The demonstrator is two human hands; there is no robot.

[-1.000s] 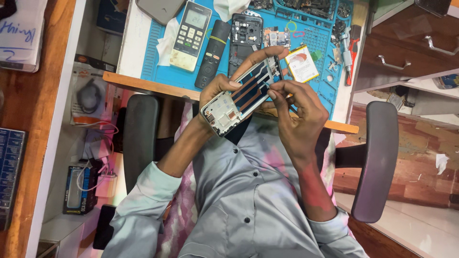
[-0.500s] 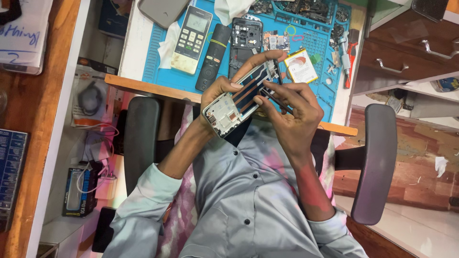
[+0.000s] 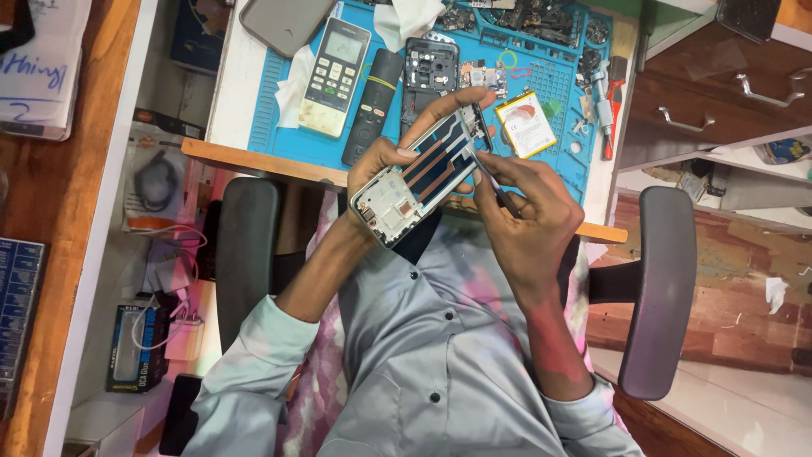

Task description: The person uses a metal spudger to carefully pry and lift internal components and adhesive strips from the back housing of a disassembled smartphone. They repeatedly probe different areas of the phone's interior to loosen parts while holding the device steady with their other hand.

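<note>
Opened phone frame (image 3: 427, 173) held above the near edge of the blue work mat (image 3: 271, 127), tilted diagonally, inner side up: metal rim, dark interior w/ two copper-coloured strips running lengthwise, pale rectangular cut-out at its lower end. Left hand (image 3: 381, 173) wraps the frame from below and behind, fingers curled over the far long edge, thumb on the near edge; closed firmly on the frame. Right hand (image 3: 524, 211) pinches a thin, dark, pointed tool (image 3: 495, 182) btwn thumb and forefinger, a narrow grip; tip meets the frame's upper right edge, exact contact pt too small to tell. On the mat, beyond the frame: a white remote (image 3: 334, 76) w/ grey screen and rows of buttons; just right of it a slim black remote (image 3: 372, 106); then a black phone back shell (image 3: 430, 72) w/ camera cut-outs. Right of the frame, a flat rectangular battery (image 3: 526, 123), white-yellow w/ orange patch. At the mat's far right, a red-handled driver (image 3: 607, 118). Mat is ribbed rubber w/ small moulded compartments along its far side, holding loose parts. Mat lies on a white tabletop w/ a wooden edge (image 3: 254, 159). Person wears a pale grey buttoned shirt (image 3: 423, 338), seated in a chair w/ dark padded armrests (image 3: 660, 288).
</note>
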